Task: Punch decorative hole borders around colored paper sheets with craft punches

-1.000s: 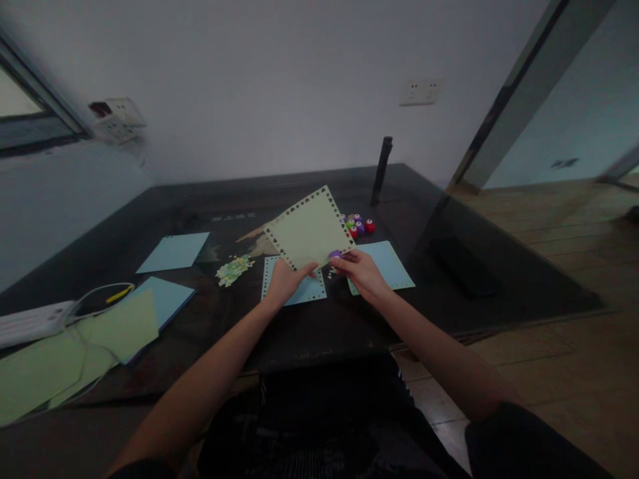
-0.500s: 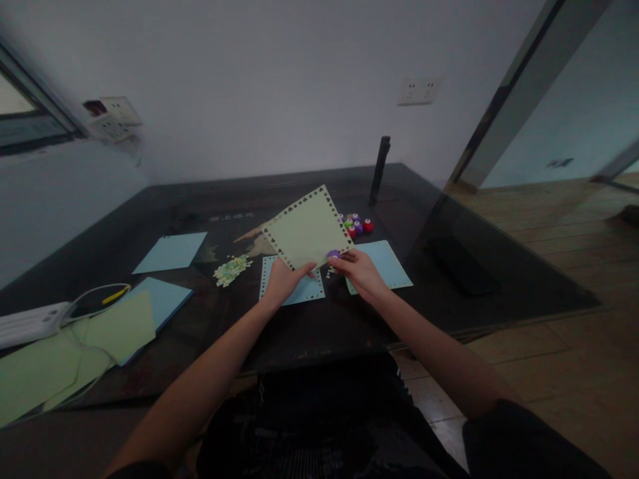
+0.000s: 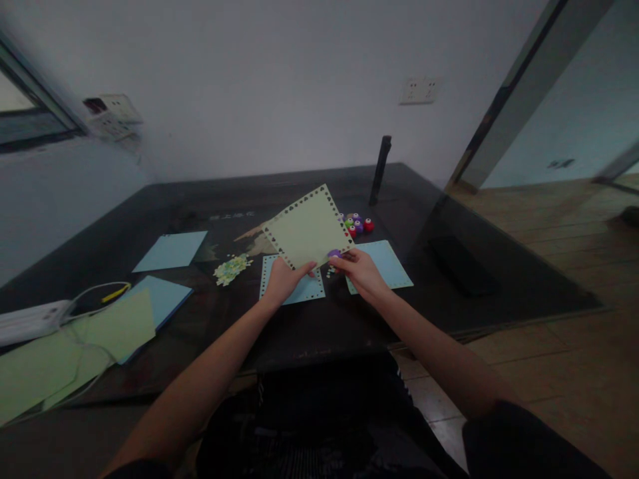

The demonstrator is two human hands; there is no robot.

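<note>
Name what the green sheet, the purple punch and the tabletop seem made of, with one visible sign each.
Green sheet: thin matt paper or card, probably; it holds flat and has punched holes along its edges.
Purple punch: likely plastic, by its bright colour; mostly hidden.
Tabletop: dark, glossy, perhaps glass; it shows reflections.

**No readable writing in view**

I find only one mark that looks like text: a pale line of characters on the dark table, left of the green sheet and a little beyond it. It is too blurred for me to read.
</note>
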